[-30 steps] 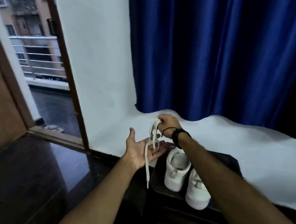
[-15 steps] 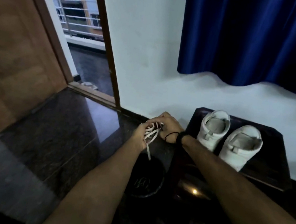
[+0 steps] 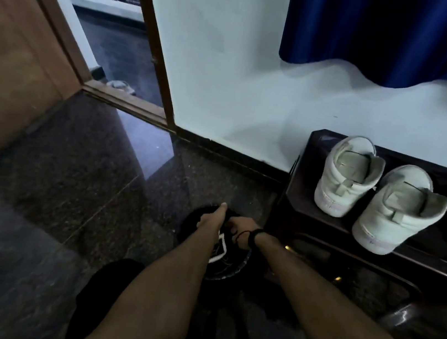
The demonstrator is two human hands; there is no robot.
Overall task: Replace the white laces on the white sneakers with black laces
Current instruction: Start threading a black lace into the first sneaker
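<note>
Two white sneakers, the left one [image 3: 349, 176] and the right one [image 3: 399, 210], stand without laces on a dark low table [image 3: 435, 259], heels toward me. Both my hands are down over a dark round container [image 3: 230, 272] on the floor, left of the table. My left hand [image 3: 210, 221] holds the bundled white lace [image 3: 219, 248], thumb sticking out, and a loop of lace hangs below the palm into the container. My right hand [image 3: 236, 229], with a dark wristband, is curled close against the bundle. What its fingers grip is hidden.
The floor is dark polished stone [image 3: 68, 189]. A wooden door [image 3: 14, 65] stands open at the left onto a balcony. A white wall [image 3: 231, 69] and a blue curtain [image 3: 396, 35] are behind the table. My dark-clad knee [image 3: 102, 290] is low in the view.
My head has tilted down and left. Both hands have dropped with the white lace from chest height beside the sneakers to the dark container on the floor.
</note>
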